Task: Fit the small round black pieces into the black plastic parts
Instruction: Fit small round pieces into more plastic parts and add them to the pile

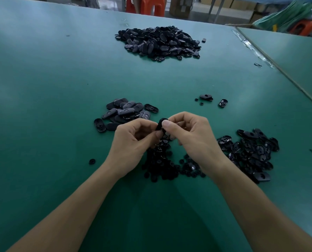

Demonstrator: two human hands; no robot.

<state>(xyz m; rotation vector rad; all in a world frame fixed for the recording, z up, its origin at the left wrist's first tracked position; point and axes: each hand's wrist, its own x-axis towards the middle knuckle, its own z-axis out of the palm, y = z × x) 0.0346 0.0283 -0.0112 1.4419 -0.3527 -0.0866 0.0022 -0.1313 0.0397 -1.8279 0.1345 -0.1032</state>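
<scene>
My left hand (133,140) and right hand (191,135) pinch one oval black plastic part (160,124) above near heap of small round black pieces (162,160); whether piece seated, can't tell. Small batch (124,111) far left looks done; big far pile (160,42) and right heap (251,148) remain on green counter (42,106).

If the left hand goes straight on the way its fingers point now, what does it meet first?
Most likely the right hand: the left hand points rightward at it, with only the black part they both pinch between them. Depth is hard to judge.
</scene>
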